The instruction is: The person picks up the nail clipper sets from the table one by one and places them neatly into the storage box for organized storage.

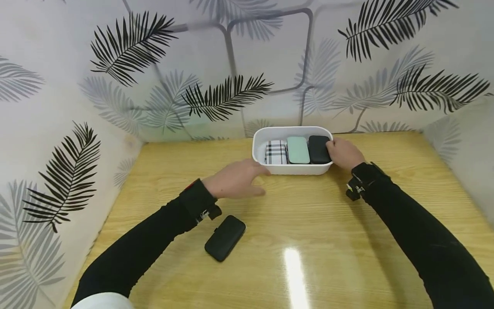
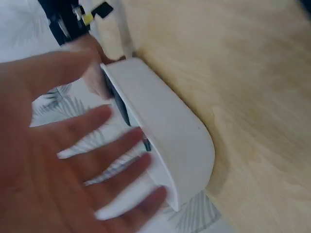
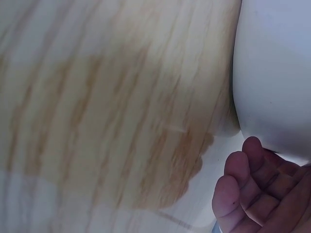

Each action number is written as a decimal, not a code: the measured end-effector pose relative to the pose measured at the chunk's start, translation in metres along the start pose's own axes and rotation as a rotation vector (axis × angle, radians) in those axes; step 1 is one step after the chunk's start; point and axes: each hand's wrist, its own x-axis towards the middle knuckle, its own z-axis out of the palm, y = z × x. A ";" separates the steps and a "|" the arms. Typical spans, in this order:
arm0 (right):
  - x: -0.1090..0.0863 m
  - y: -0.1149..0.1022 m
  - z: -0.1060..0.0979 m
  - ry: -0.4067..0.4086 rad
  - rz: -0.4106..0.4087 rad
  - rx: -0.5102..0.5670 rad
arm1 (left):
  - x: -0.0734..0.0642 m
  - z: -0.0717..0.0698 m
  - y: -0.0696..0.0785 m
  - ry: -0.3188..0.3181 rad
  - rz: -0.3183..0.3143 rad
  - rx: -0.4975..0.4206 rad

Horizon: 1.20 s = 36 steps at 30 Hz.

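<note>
A white plastic bin (image 1: 297, 170) stands at the back of the table, near the wall. Inside, side by side, sit a checked cloth-like case (image 1: 275, 152), a mint green case (image 1: 298, 150) and a black case (image 1: 319, 149). My right hand (image 1: 345, 153) grips the bin's right end, thumb over the rim by the black case. In the right wrist view its curled fingers (image 3: 238, 167) lie against the white wall. My left hand (image 1: 236, 179) is at the bin's front left corner, fingers extended and spread in the left wrist view, holding nothing.
Another black case (image 1: 225, 238) lies on the wooden table (image 1: 185, 266), below my left wrist. A leaf-patterned covering (image 1: 216, 51) rises behind the table and along its sides. Part of a round white object (image 1: 102, 301) shows at the lower left edge.
</note>
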 end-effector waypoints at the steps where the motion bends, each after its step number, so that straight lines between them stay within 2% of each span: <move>1: 0.001 0.000 0.000 -0.002 -0.002 0.001 | -0.012 0.003 0.003 -0.042 -0.004 0.016; 5: 0.001 0.000 0.001 -0.004 -0.013 -0.007 | -0.059 0.024 0.011 -0.228 0.001 0.044; 8: 0.000 0.001 0.001 -0.001 -0.015 -0.014 | -0.082 0.043 0.012 -0.334 0.011 0.063; 10: -0.001 0.001 0.000 0.004 -0.011 -0.020 | -0.091 0.054 0.012 -0.352 0.028 0.106; 13: -0.003 0.001 -0.001 0.005 -0.009 -0.028 | -0.099 0.066 0.011 -0.327 0.050 0.152; 17: -0.002 -0.002 0.000 -0.001 -0.013 -0.025 | -0.099 0.070 0.007 -0.281 0.078 0.151; 21: 0.000 -0.003 0.001 0.004 -0.025 -0.024 | -0.091 0.062 0.001 -0.272 0.049 0.070; 24: 0.000 0.000 0.000 0.005 -0.031 -0.021 | -0.075 0.045 -0.001 -0.248 0.009 0.009; 27: 0.000 0.002 0.000 0.010 -0.031 -0.022 | -0.053 0.020 -0.003 -0.180 -0.017 -0.023; 32: 0.003 0.004 0.002 0.008 -0.027 -0.019 | -0.011 -0.023 -0.010 -0.016 -0.030 -0.082; 36: 0.004 0.003 0.005 0.018 -0.027 -0.010 | 0.026 -0.040 -0.016 0.066 -0.043 -0.115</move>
